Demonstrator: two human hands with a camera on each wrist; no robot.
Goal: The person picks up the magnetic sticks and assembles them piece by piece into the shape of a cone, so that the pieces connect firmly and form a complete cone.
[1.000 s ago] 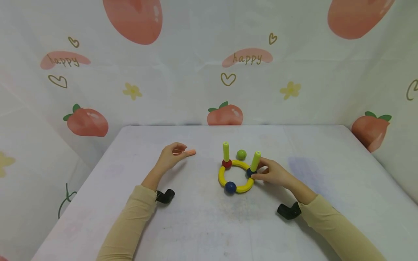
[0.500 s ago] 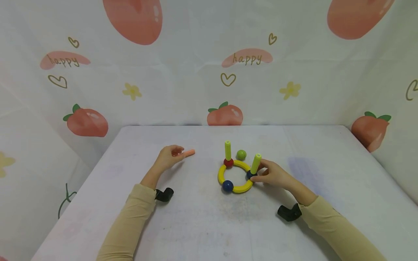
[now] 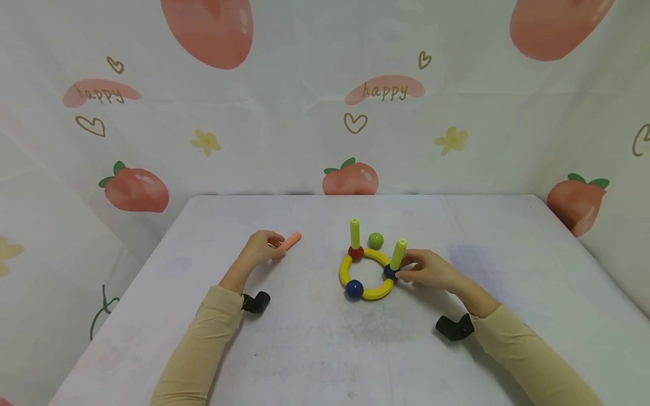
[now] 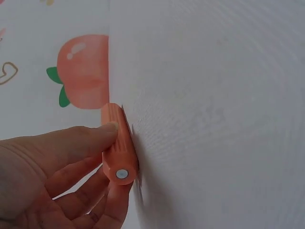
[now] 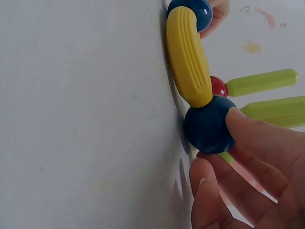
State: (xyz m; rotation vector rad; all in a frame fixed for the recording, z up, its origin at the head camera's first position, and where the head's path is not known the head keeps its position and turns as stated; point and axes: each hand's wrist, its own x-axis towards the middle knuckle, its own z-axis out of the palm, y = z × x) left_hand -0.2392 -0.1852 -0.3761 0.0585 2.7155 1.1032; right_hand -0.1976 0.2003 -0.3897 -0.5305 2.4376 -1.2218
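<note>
My left hand (image 3: 260,248) pinches an orange magnetic rod (image 4: 119,148) between thumb and fingers, close to the table; a silvery disc shows on its near end. To the right lies a ring of curved yellow rods (image 3: 377,293) joined by balls. My right hand (image 3: 430,270) holds the dark blue ball (image 5: 209,125) on the ring's right side, thumb on top and fingertips beneath. From that ball a lime rod (image 3: 398,255) stands up, slightly tilted. Another lime rod (image 3: 355,233) rises from the red ball (image 3: 356,252). A second blue ball (image 3: 354,289) sits at the ring's front.
Just behind the ring is a loose green ball (image 3: 376,241). A black wrist mount (image 3: 256,303) is worn on the left wrist, and another black mount (image 3: 454,327) on the right. A printed backdrop (image 3: 284,113) hangs behind the white table (image 3: 315,361).
The orange rod has turned in the left hand and now slants more steeply, while that hand has drawn slightly nearer. The ring has turned slightly; the right hand stays at its blue ball.
</note>
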